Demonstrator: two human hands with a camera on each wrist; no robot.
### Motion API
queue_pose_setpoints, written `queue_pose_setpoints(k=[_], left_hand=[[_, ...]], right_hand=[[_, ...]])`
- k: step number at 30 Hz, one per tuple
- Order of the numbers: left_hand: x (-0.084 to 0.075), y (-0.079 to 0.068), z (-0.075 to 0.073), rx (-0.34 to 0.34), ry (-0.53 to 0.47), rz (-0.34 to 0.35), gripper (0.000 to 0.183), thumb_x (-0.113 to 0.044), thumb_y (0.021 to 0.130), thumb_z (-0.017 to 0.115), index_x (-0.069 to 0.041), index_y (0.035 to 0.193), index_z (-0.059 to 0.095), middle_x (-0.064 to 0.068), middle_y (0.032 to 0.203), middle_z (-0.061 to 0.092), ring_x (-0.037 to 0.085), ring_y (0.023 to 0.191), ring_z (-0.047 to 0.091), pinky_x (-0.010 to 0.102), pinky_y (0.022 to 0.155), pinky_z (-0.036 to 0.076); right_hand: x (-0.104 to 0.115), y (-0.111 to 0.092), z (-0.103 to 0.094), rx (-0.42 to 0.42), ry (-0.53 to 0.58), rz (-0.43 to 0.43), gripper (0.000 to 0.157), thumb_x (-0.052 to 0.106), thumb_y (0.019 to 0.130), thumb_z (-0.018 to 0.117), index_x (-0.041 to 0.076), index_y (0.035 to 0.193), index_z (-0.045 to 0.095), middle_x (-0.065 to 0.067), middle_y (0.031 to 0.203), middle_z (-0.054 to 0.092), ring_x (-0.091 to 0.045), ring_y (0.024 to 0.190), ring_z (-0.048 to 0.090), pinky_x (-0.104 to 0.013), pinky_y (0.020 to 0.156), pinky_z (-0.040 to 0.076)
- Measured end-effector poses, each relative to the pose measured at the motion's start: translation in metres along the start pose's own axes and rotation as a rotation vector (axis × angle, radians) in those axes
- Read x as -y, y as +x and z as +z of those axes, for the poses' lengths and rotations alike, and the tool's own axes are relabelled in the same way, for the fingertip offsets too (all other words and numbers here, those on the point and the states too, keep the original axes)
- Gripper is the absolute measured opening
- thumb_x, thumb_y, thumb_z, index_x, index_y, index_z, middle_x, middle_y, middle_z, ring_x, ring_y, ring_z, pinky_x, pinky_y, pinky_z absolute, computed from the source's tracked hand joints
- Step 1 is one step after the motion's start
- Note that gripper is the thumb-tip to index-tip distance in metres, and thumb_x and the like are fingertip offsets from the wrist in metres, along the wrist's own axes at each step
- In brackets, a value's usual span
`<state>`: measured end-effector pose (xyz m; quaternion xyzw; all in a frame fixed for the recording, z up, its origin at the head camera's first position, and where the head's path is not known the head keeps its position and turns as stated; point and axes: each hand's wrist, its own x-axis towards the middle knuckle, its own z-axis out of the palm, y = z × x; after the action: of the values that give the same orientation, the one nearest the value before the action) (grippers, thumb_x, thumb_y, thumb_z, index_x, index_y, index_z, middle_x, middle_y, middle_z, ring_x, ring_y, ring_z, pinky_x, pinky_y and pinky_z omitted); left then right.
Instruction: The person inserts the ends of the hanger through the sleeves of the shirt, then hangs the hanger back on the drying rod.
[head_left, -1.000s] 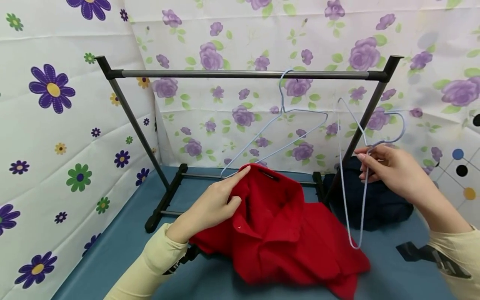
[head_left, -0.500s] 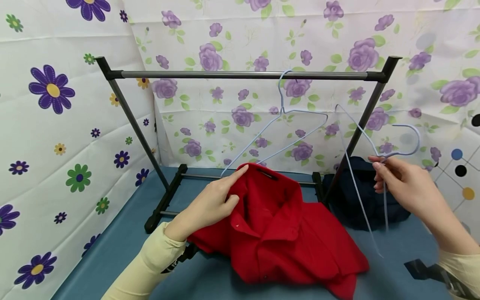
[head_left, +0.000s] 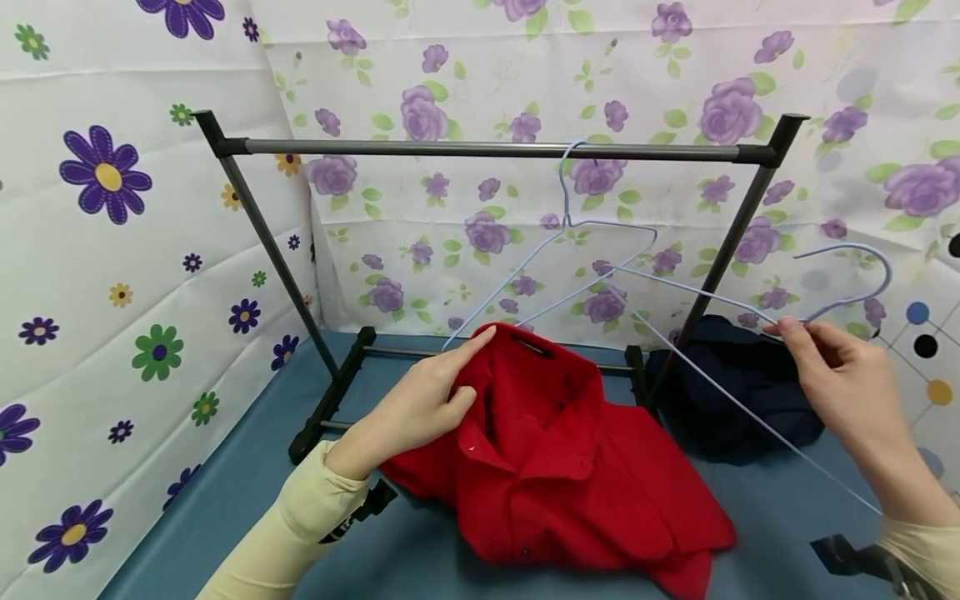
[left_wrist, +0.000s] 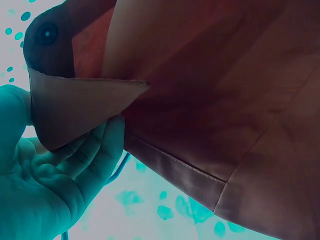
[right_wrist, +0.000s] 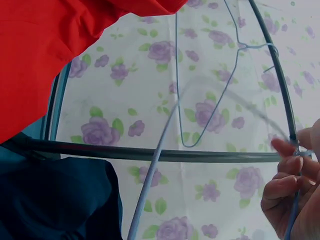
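A red collared shirt (head_left: 555, 500) lies crumpled on the blue surface, its collar raised and its neck opening facing up. The left hand (head_left: 408, 408) holds the shirt's collar at its left side, index finger stretched along the edge. In the left wrist view, the fingers (left_wrist: 112, 145) are on the collar flap. To the right, the right hand (head_left: 847, 387) pinches a pale blue wire hanger (head_left: 889, 271) just below its hook. That hanger is tipped sideways, its hook to the right and one end pointing left, apart from the shirt.
Behind the shirt stands a dark metal rack (head_left: 465, 149). Another wire hanger (head_left: 566, 196) hangs from its bar, its lower left end behind the shirt. A dark navy cloth bundle (head_left: 738, 400) lies by the rack's right foot. Flowered sheets (head_left: 495, 67) close off the back and left.
The right hand has moved right and slightly down, turning the hanger from nearly upright wires to a sideways tilt. The left hand and shirt have barely moved.
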<state>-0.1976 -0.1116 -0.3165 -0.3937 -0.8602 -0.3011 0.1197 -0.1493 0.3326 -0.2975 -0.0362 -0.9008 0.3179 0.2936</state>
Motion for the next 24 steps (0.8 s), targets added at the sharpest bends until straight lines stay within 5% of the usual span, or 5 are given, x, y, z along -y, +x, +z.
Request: queue_pose_setpoints(k=[7,15,19,22,24], left_hand=[[0.000,0.002,-0.002,0.003,0.017,0.008,0.073,0.004,0.091,0.050,-0.013,0.159,0.030,-0.002,0.077,0.042,0.003,0.050,0.020,0.023,0.052,0.032],[-0.002,0.004,-0.005,0.007,0.014,0.025,0.071,0.003,0.092,0.049,-0.013,0.159,0.031,-0.001,0.080,0.046,0.003,0.049,0.021,0.023,0.051,0.032],[-0.003,0.005,-0.006,-0.006,0.007,0.045,0.070,0.000,0.094,0.050,-0.015,0.159,0.031,0.004,0.115,0.061,0.003,0.048,0.023,0.023,0.051,0.035],[-0.004,0.005,-0.007,-0.014,0.006,0.058,0.070,-0.001,0.094,0.050,-0.016,0.160,0.030,0.007,0.148,0.049,0.003,0.049,0.022,0.024,0.052,0.035],[-0.004,0.005,-0.007,-0.018,0.009,0.064,0.071,-0.001,0.094,0.050,-0.017,0.160,0.029,0.006,0.155,0.043,0.002,0.049,0.022,0.024,0.052,0.035]], right_hand=[[0.003,-0.004,-0.005,-0.137,0.129,-0.103,0.023,0.027,0.103,0.061,0.007,0.093,0.066,0.001,0.065,0.043,-0.007,0.056,0.037,-0.024,0.046,0.030],[0.015,-0.010,-0.010,-0.131,0.203,-0.180,0.016,0.016,0.100,0.064,0.010,0.085,0.063,0.005,0.061,0.039,-0.006,0.053,0.034,-0.025,0.044,0.027],[0.026,-0.016,-0.001,-0.116,0.222,-0.278,0.011,0.007,0.097,0.068,0.007,0.086,0.067,0.013,0.061,0.041,-0.005,0.049,0.028,-0.025,0.043,0.022],[0.032,-0.020,0.008,-0.090,0.250,-0.351,0.009,0.002,0.093,0.071,0.008,0.087,0.071,0.019,0.065,0.051,-0.003,0.049,0.029,-0.024,0.043,0.022],[0.036,-0.022,0.014,-0.066,0.276,-0.404,0.011,-0.001,0.091,0.072,0.008,0.085,0.073,0.017,0.068,0.056,-0.002,0.049,0.030,-0.023,0.043,0.022]])
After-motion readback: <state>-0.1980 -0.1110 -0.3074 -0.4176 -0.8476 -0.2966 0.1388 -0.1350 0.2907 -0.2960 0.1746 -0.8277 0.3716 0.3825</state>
